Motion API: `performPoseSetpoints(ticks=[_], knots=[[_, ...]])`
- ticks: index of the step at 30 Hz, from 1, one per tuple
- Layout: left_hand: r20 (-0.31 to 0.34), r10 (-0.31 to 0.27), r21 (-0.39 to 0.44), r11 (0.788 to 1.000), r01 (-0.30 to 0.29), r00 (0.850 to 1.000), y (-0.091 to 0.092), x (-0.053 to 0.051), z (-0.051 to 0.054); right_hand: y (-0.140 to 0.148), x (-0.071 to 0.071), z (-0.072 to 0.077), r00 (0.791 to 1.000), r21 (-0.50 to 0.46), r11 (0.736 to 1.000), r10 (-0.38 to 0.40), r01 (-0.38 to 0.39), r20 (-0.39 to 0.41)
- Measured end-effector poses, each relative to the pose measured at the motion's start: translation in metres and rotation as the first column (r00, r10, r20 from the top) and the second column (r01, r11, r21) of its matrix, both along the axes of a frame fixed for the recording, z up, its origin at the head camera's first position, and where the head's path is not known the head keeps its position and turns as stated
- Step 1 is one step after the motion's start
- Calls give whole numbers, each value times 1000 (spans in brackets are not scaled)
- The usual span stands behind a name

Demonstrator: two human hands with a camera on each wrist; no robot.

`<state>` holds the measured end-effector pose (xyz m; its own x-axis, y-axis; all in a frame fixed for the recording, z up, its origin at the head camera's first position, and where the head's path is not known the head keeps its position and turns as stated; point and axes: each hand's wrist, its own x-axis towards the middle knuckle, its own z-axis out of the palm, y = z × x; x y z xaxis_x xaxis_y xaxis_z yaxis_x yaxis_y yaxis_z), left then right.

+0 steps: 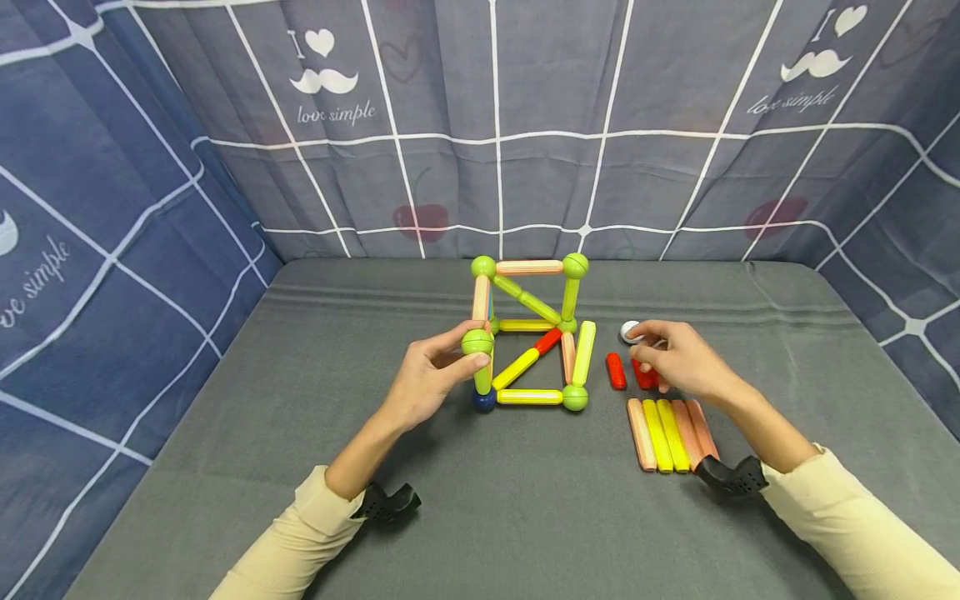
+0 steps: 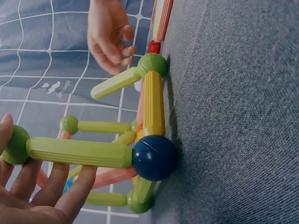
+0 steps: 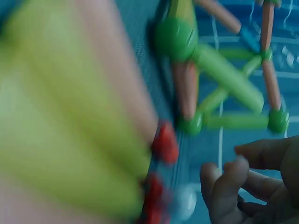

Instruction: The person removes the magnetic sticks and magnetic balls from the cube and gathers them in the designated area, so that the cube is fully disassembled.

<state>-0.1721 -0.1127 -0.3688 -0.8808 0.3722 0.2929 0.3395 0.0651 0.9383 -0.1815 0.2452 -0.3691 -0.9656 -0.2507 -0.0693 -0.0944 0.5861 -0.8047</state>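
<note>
The left hand (image 1: 427, 379) pinches a green ball (image 1: 477, 341), while the white ball (image 1: 627, 332) lies below and left of the right hand (image 1: 681, 358), whose parted fingers (image 3: 227, 185) hold nothing.

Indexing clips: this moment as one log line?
left hand: holds green ball | right hand: empty, near white ball | stick row: right of structure
</note>
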Motion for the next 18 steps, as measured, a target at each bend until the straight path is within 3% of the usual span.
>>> performPoseSetpoints(ticks=[6,18], knots=[[3,0,7,1000,0,1000,0,0,-1,-37,4,-2,995,-164,986,51,-37,85],[-14,4,-11,1000,-4,1000,0,-2,-2,-61,3,-15,998,-46,999,8,-10,-60]])
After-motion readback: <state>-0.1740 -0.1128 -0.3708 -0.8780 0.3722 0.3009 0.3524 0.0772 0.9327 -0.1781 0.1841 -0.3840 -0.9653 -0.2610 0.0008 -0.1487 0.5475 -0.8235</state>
